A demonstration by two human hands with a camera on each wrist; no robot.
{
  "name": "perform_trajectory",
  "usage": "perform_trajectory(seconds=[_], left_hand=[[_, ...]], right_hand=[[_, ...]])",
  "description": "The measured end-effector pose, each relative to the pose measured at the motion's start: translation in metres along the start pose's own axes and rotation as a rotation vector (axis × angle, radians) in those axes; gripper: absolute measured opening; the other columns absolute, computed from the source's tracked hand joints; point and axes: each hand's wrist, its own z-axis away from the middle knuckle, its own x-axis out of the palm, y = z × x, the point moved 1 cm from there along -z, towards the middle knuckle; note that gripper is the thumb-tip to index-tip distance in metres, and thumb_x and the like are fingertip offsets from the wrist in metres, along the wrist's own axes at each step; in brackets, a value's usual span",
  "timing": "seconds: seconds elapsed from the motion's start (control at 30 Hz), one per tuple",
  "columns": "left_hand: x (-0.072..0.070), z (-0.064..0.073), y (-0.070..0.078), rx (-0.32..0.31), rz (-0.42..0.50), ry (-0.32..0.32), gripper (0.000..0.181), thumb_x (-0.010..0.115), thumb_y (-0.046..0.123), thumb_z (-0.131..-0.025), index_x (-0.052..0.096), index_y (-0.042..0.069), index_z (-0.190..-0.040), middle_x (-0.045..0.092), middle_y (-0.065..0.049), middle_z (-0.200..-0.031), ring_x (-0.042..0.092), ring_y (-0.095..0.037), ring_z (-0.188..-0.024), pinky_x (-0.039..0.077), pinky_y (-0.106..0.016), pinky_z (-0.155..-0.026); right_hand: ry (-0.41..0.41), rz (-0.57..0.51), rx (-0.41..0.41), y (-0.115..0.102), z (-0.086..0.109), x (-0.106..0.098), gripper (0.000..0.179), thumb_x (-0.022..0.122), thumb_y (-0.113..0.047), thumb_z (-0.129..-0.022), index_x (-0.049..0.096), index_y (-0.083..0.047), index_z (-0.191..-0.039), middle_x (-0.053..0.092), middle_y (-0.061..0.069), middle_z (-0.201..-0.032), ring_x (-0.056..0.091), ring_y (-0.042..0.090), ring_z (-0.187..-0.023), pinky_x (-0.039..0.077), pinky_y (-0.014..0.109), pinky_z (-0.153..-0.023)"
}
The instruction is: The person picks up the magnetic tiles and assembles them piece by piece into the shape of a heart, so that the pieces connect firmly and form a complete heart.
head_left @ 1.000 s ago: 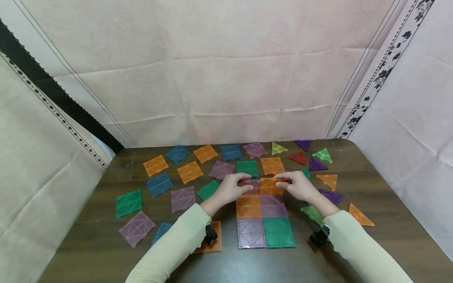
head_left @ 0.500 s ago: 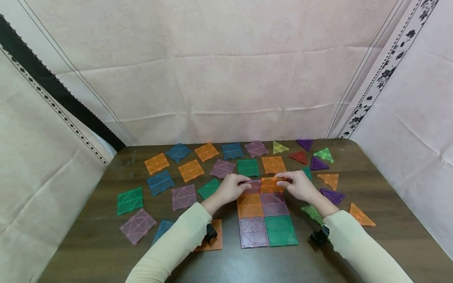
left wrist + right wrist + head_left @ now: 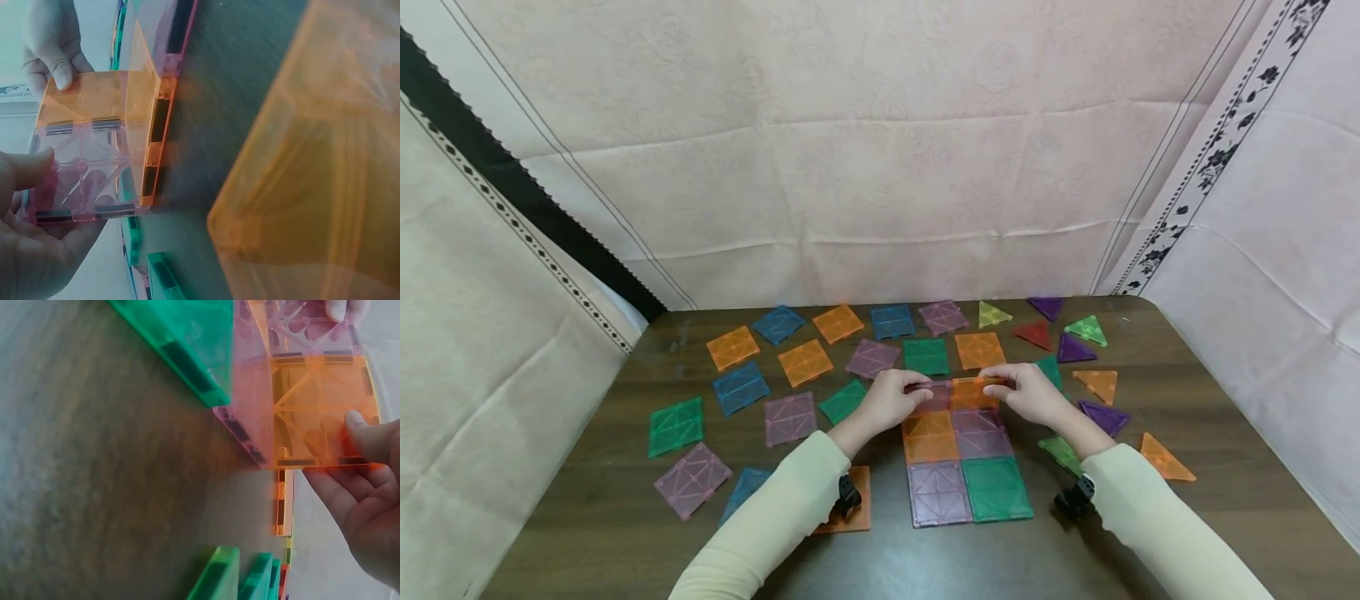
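Observation:
Two square magnetic tiles stand upright side by side at the far edge of a flat two-wide block. My left hand (image 3: 891, 400) pinches the purple upright tile (image 3: 81, 165) between thumb and fingers near its top. The orange upright tile (image 3: 322, 409) is pinched the same way by my right hand (image 3: 1028, 393). Flat in front of them lie an orange tile (image 3: 930, 437) and a purple tile (image 3: 982, 433). Nearer still are a pale purple tile (image 3: 939, 493) and a green tile (image 3: 997, 489). In both wrist views the upright tiles touch each other along one side.
Loose square tiles in blue, orange, purple and green, such as a green tile (image 3: 675, 427), spread over the left and back of the table (image 3: 595, 508). Triangle tiles, among them an orange triangle (image 3: 1165, 457), lie at the right. Another orange tile (image 3: 859, 500) is partly under the left forearm.
Both hands keep hold of the two upright tiles and have barely moved. The view has shifted slightly, and the near flat tiles appear a little further right.

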Motion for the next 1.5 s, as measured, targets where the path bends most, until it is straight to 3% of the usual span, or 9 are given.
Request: perform_trajectory(seconds=[0.27,0.47,0.6,0.8,0.93,1.1,1.2,1.33,1.5], left_hand=[[-0.001,0.001,0.001,-0.055,0.019,-0.034,0.026,0.063,0.018,-0.094,0.069,0.007,-0.117,0.069,-0.007,-0.109,0.057,-0.009,-0.075,0.048,-0.023,-0.065],[-0.003,0.002,0.001,-0.043,-0.020,-0.029,0.024,0.064,0.018,-0.094,0.070,0.006,-0.114,0.070,-0.008,-0.108,0.057,-0.010,-0.073,0.048,-0.025,-0.066],[-0.002,0.001,0.000,-0.016,-0.061,-0.032,0.021,0.063,0.017,-0.095,0.072,0.005,-0.110,0.070,-0.007,-0.099,0.055,-0.009,-0.069,0.048,-0.024,-0.065],[-0.001,-0.002,-0.004,0.016,-0.077,-0.039,0.020,0.062,0.014,-0.095,0.071,0.004,-0.109,0.071,-0.007,-0.097,0.054,-0.008,-0.065,0.047,-0.022,-0.063],[-0.001,-0.002,-0.006,0.005,-0.061,-0.048,0.020,0.062,0.014,-0.095,0.071,0.005,-0.110,0.071,-0.007,-0.097,0.052,-0.009,-0.063,0.045,-0.022,-0.060],[-0.004,0.000,-0.007,-0.032,-0.027,-0.048,0.019,0.061,0.014,-0.095,0.072,0.006,-0.110,0.070,-0.005,-0.098,0.051,-0.009,-0.061,0.043,-0.022,-0.057],[-0.004,0.000,-0.007,-0.026,-0.040,-0.043,0.019,0.061,0.014,-0.095,0.072,0.006,-0.108,0.069,-0.005,-0.094,0.050,-0.009,-0.061,0.043,-0.022,-0.058],[-0.004,-0.001,-0.007,-0.019,-0.065,-0.038,0.019,0.062,0.015,-0.095,0.072,0.006,-0.108,0.069,-0.004,-0.091,0.049,-0.009,-0.059,0.042,-0.023,-0.058],[-0.001,-0.001,-0.006,-0.027,-0.069,-0.037,0.020,0.062,0.016,-0.095,0.072,0.007,-0.110,0.070,-0.005,-0.096,0.052,-0.008,-0.062,0.044,-0.022,-0.060]], right_hand=[[-0.029,-0.003,-0.014,0.000,0.002,-0.002,0.026,0.062,-0.014,-0.095,0.066,-0.005,-0.119,0.066,0.018,-0.117,0.065,0.023,-0.088,0.054,0.040,-0.077],[-0.006,0.009,-0.097,-0.011,-0.002,0.000,0.036,0.067,-0.022,-0.092,0.064,-0.005,-0.124,0.066,0.014,-0.119,0.063,0.029,-0.104,0.054,0.041,-0.080],[-0.011,0.117,-0.204,-0.022,-0.005,0.004,0.036,0.067,-0.018,-0.091,0.064,-0.005,-0.125,0.067,0.012,-0.118,0.063,0.028,-0.104,0.053,0.042,-0.082],[0.041,0.310,-0.312,-0.034,-0.007,0.007,0.024,0.066,-0.009,-0.091,0.071,-0.007,-0.114,0.072,0.007,-0.103,0.065,0.017,-0.078,0.052,0.031,-0.065],[0.108,0.285,-0.264,-0.028,-0.007,0.003,0.019,0.065,-0.006,-0.091,0.073,-0.005,-0.108,0.073,0.006,-0.098,0.065,0.013,-0.074,0.051,0.028,-0.064],[0.151,0.168,-0.149,-0.015,-0.005,-0.006,0.016,0.062,-0.005,-0.093,0.068,-0.005,-0.108,0.071,0.008,-0.095,0.053,0.011,-0.060,0.045,0.028,-0.057],[0.162,0.097,-0.118,-0.011,-0.004,-0.010,0.014,0.060,-0.003,-0.094,0.064,-0.003,-0.107,0.069,0.011,-0.095,0.057,0.017,-0.066,0.046,0.031,-0.059],[0.178,0.028,-0.074,-0.007,-0.003,-0.010,0.011,0.058,-0.002,-0.095,0.057,-0.001,-0.106,0.067,0.017,-0.100,0.064,0.032,-0.089,0.051,0.041,-0.071],[0.149,-0.088,0.028,0.000,-0.004,-0.007,0.011,0.053,0.000,-0.097,0.045,0.001,-0.104,0.055,0.017,-0.093,0.058,0.030,-0.082,0.045,0.033,-0.062]])
